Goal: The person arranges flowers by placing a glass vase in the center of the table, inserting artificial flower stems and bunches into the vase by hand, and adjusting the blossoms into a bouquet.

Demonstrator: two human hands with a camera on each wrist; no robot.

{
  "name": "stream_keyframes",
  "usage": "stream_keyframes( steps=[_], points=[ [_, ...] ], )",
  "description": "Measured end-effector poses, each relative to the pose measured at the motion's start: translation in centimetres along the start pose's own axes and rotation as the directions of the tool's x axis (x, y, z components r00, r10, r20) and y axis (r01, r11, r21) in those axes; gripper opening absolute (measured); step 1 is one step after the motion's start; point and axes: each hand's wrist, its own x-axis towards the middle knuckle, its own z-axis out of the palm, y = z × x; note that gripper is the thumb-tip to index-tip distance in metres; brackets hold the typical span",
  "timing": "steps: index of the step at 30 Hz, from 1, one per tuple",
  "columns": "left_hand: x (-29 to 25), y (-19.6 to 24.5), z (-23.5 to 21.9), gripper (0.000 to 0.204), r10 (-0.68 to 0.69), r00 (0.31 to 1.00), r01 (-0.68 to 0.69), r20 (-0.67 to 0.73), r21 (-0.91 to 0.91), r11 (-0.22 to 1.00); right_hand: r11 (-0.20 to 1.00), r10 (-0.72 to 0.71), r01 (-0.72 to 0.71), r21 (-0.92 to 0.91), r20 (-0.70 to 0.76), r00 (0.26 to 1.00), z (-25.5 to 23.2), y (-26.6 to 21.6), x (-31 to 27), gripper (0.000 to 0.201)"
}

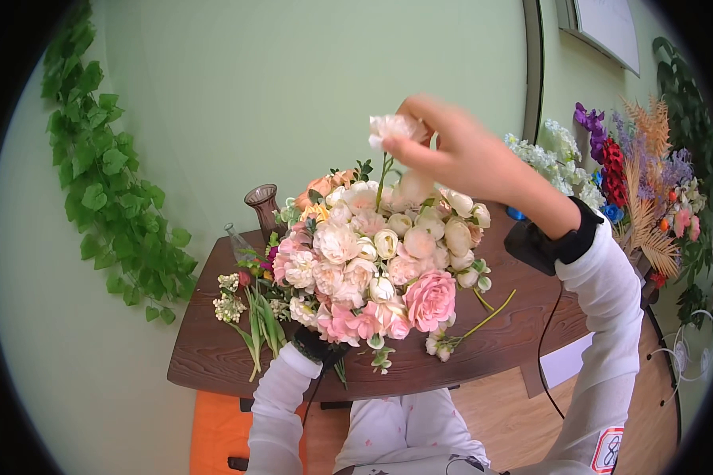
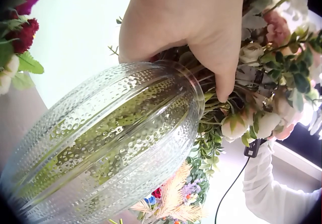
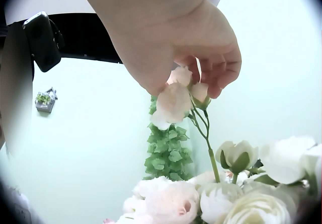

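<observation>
Above the large bouquet, the right hand pinches a pale flower by its heads. The right wrist view shows these small blush blooms on a forked green stem that runs down among the white and pink flowers; the right hand has its fingers curled. In the left wrist view, the left hand grips the stems at the mouth of a ribbed clear glass vase, with green stems visible inside. Blossoms hide the left hand and the vase in the head view.
On the dark wooden table, tulips and a brown glass vase are at the left. A loose cut stem lies right of the bouquet. Colourful flowers stand farther right; ivy hangs on the left wall.
</observation>
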Motion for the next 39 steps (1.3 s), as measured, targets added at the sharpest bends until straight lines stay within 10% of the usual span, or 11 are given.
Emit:
stream_keyframes(
  steps=[4,8,20,26,32,36,39],
  points=[
    [0.3,0.5,-0.7,0.039,0.003,1.000,-0.003,0.030,0.018,1.000,0.995,-0.095,0.098,0.002,-0.229,0.969,-1.0,0.5,0.4,0.035],
    [0.0,0.8,-0.6,0.039,0.006,0.998,-0.008,0.059,0.034,0.999,0.938,0.155,-0.081,0.336,-0.198,0.968,-4.0,0.3,0.4,0.035],
    [-8.3,-4.4,-3.8,0.039,0.000,0.987,-0.017,0.163,0.103,0.995,0.636,0.315,0.122,0.762,-0.400,0.861,-14.6,6.7,-5.0,0.035],
    [-12.8,1.1,-9.5,0.016,-0.167,0.984,0.174,-0.061,0.134,0.976,0.435,-0.002,0.427,0.792,-0.474,0.880,-17.3,11.3,-7.8,0.037],
    [-11.5,10.7,-11.7,0.010,0.220,0.859,-0.087,-0.462,0.292,0.952,0.511,0.248,0.348,0.786,-0.523,0.816,-15.4,8.9,-8.5,0.036],
    [-6.2,14.0,-12.3,0.024,0.576,0.790,-0.385,-0.212,0.560,0.734,0.638,0.115,0.310,0.705,-0.485,0.867,-14.9,9.7,-9.4,0.036],
    [-2.5,13.9,-11.5,0.028,0.600,0.785,-0.353,-0.156,0.682,0.640,0.628,0.126,0.299,0.719,-0.472,0.872,-14.2,9.5,-9.6,0.038]
  ],
)
